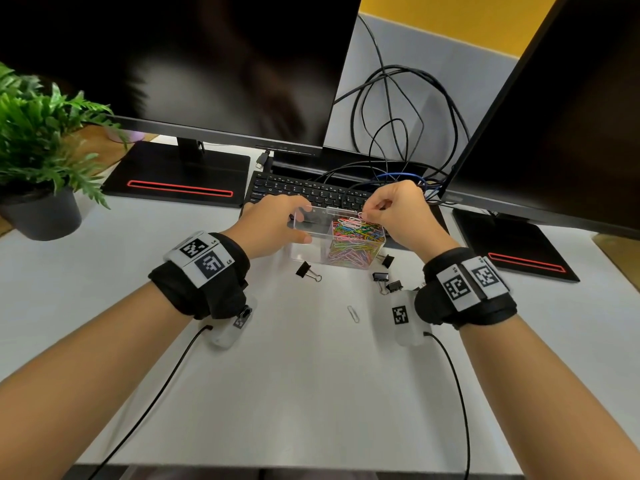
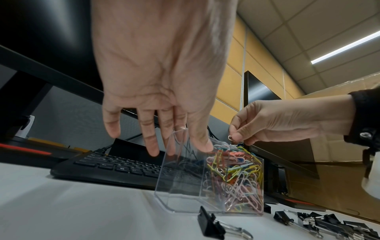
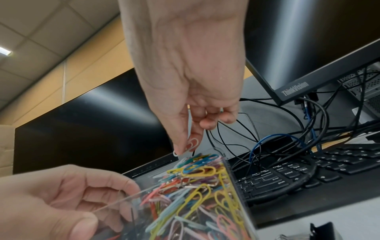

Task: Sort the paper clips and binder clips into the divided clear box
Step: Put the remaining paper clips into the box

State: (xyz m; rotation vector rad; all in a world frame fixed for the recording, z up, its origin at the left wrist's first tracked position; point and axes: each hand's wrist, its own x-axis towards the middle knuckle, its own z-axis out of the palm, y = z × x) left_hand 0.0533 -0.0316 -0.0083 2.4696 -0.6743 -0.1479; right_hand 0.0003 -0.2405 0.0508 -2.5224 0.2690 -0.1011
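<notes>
While my left hand [image 1: 273, 225] grips the clear box [image 1: 313, 245] near the table's far edge, my right hand [image 1: 403, 211] pinches a white paper clip [image 3: 190, 145] above its full compartment.

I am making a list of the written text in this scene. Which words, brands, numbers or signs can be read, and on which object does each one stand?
"ThinkVision": on the lower bezel of the right monitor.
"L4", "L5": beside the square codes on the left wristband; small.
"R5": on the right wristband; small, a second label there is unreadable.
Keyboard key legends: too blurred to quote.
Clear box, clips: no text.
</notes>
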